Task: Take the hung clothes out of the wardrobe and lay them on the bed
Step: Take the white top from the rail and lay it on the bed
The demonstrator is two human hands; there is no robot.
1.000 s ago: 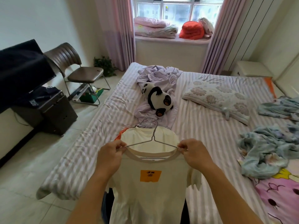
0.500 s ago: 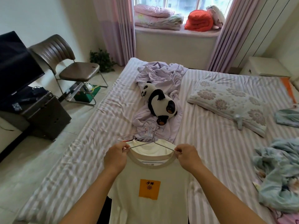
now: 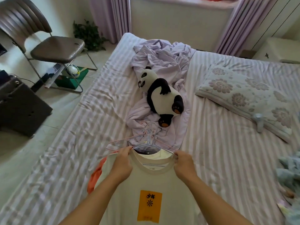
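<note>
The striped bed (image 3: 100,111) carries a lilac sheet (image 3: 164,59), panda toy (image 3: 160,95) and flowered pillow (image 3: 246,93).

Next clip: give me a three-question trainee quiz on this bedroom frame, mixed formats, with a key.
1. True or false: the cream T-shirt is held by both the left hand and the right hand.
2. Which toy lies on the lilac sheet? A) teddy bear B) plush panda C) doll
3. Fill in: the patch on the shirt's chest is ____ in colour.

Key:
1. True; each hand pinches the collar near the wire hangers.
2. B; the plush panda lies on the striped bed.
3. Orange.
</note>
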